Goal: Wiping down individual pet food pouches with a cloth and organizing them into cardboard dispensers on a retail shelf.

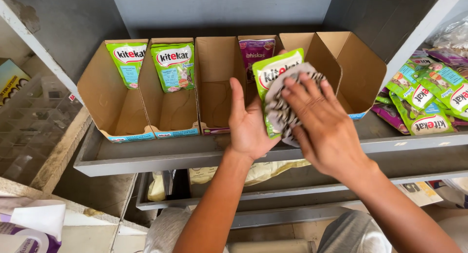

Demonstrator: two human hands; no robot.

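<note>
My left hand (pixel 248 123) holds a green pet-food pouch (pixel 269 72) upright in front of a grey shelf (pixel 161 158). My right hand (pixel 324 121) presses a black-and-white patterned cloth (pixel 282 114) against the pouch's front. Behind my hands several open cardboard display boxes (pixel 122 101) stand in a row on the shelf. Two of them at the left each hold a green pouch (pixel 173 65). A purple pouch (pixel 254 50) stands in a box just behind the held pouch.
A loose pile of green and purple pouches (pixel 429 94) lies on the shelf at the right. A clear plastic organiser (pixel 34 121) sits at the left. A lower shelf holds a pale bag (pixel 263 170). My knees (pixel 351 233) are below.
</note>
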